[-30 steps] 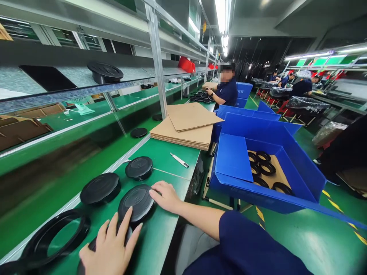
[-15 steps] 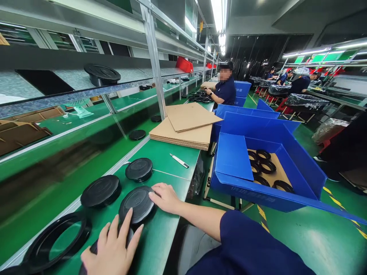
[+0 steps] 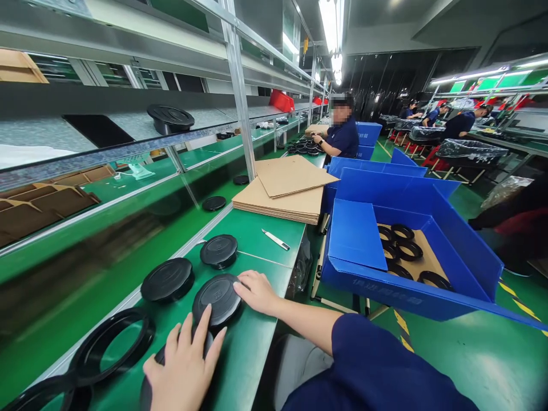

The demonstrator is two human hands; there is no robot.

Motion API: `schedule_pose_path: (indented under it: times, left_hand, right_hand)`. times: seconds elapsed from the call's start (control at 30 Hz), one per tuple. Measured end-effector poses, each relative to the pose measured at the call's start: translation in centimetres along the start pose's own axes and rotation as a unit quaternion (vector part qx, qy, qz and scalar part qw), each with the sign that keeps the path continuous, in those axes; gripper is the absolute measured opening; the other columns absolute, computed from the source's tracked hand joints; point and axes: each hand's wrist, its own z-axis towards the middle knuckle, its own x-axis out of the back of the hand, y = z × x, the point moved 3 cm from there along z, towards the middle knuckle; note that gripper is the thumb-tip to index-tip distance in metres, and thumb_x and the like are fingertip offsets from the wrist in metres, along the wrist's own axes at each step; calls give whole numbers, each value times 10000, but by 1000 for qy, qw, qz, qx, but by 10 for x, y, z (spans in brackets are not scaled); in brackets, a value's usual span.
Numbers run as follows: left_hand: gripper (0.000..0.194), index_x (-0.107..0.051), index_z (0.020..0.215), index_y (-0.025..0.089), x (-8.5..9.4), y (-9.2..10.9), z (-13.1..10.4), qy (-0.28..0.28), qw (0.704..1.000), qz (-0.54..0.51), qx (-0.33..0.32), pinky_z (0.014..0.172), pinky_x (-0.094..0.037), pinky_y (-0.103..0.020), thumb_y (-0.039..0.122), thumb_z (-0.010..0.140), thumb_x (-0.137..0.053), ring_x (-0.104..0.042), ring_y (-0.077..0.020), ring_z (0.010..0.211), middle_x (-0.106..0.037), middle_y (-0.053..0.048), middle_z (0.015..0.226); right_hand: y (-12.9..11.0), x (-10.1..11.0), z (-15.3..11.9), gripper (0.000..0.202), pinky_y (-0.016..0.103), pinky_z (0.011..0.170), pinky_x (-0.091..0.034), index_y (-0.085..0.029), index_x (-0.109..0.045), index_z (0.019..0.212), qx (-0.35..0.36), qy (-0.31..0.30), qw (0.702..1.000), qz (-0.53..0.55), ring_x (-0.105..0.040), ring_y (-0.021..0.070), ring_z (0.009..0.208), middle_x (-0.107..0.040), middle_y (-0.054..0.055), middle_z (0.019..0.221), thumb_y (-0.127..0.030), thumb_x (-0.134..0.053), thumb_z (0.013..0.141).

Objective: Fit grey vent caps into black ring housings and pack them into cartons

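On the bench (image 3: 246,354), the spread left hand (image 3: 184,359) covers one lid (image 3: 208,342); the right hand (image 3: 257,293) touches another lid (image 3: 216,299), grip hard to tell. Some rings (image 3: 411,258) are boxed; bench rings (image 3: 85,348) aren't.

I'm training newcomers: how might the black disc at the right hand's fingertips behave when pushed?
The black disc would probably slide rather than tip, being broad and low on the green bench. It looks stiff, its round outline showing no sag. Its sheen hints at slipperiness.

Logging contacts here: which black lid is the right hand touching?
The lid just beyond the left hand: the right hand touches its right edge and no other lid.
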Motion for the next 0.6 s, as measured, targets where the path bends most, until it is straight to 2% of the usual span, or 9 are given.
schedule_pose_path:
  times: [0.2, 0.37, 0.6]
  left_hand:
    - [649, -303, 1628, 308, -2, 2, -2, 8, 999, 50, 2, 1104, -340, -652, 523, 1021, -221, -397, -351, 1463, -425, -157, 1601]
    - [676, -265, 1642, 277, -5, 1, 1, 0, 999, 45, 2, 1108, -341, -632, 528, 1015, -223, -407, -350, 1456, -428, -171, 1598]
    - [678, -318, 1626, 267, -2, 1, 0, 3, 999, 31, -6, 1126, -314, -672, 528, 1004, -243, -383, -368, 1469, -414, -164, 1611]
  right_hand:
    - [0, 0, 0, 279, 370, 978, -412, -215, -693, 1130, -7, 1, 1000, 3, -586, 219, 1216, -671, 52, 1286, -400, -486, 1102]
    - [3, -3, 2, 259, 363, 971, -412, -221, -689, 1121, -7, 8, 1000, -6, -593, 217, 1203, -682, 47, 1260, -384, -488, 1101]
    - [2, -2, 1, 261, 362, 985, -411, -215, -679, 1179, -6, 11, 1000, 5, -587, 207, 1208, -677, 48, 1276, -373, -486, 1105]
